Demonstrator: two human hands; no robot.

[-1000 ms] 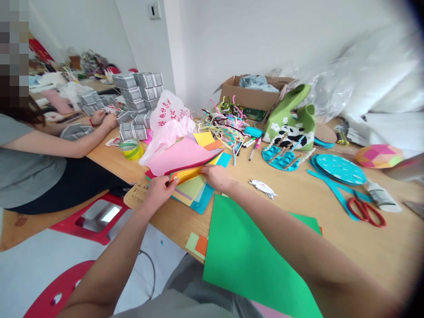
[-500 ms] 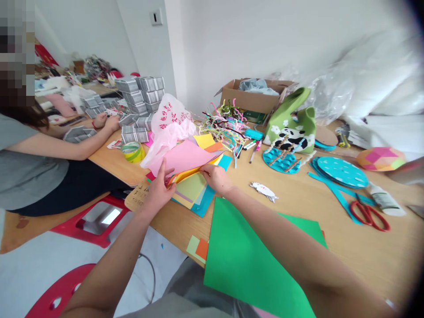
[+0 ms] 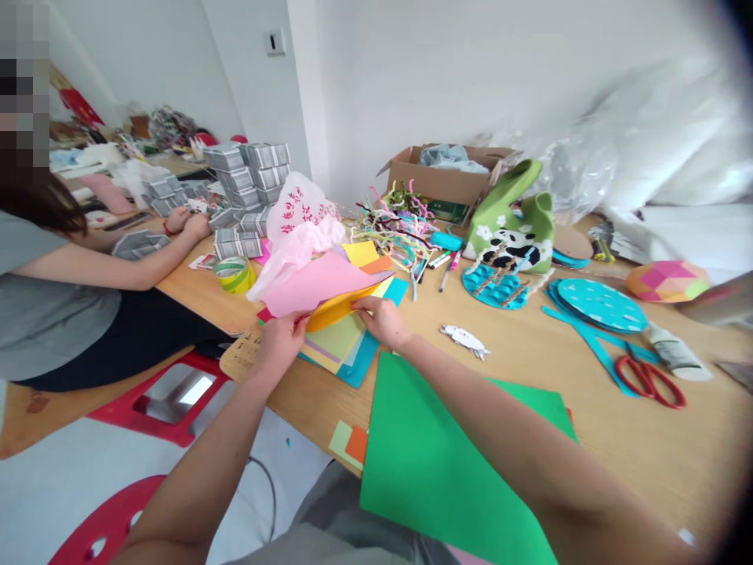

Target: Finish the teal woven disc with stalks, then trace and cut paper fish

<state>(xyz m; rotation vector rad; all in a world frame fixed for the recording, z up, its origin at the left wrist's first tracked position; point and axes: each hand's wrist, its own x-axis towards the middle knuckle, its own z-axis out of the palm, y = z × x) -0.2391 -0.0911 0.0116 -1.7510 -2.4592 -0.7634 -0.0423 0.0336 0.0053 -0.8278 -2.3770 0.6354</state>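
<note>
A stack of coloured paper lies on the table, with a pink sheet (image 3: 306, 282) on top and its near edge lifted. Under it a yellow-orange sheet (image 3: 335, 314) bends upward. My left hand (image 3: 283, 341) is closed on the lifted edge at its left end. My right hand (image 3: 382, 320) pinches the yellow-orange sheet by its right part. Pale yellow paper (image 3: 332, 345) and a blue sheet (image 3: 368, 357) stay flat beneath. Nearer to me, a large green sheet (image 3: 435, 455) lies below my right forearm and overhangs the table edge.
On the right are red-handled scissors (image 3: 650, 380), a glue bottle (image 3: 676, 353) and blue discs (image 3: 600, 304). A white paper cutout (image 3: 464, 340) lies mid-table. Behind are pipe cleaners (image 3: 400, 224) and a green panda bag (image 3: 511, 227). Tape (image 3: 234, 275) sits left, near a co-worker's arm (image 3: 135, 263).
My left hand's fingers, spread before, have closed on the paper edge. More of the yellow-orange sheet shows between my hands. The view has shifted slightly.
</note>
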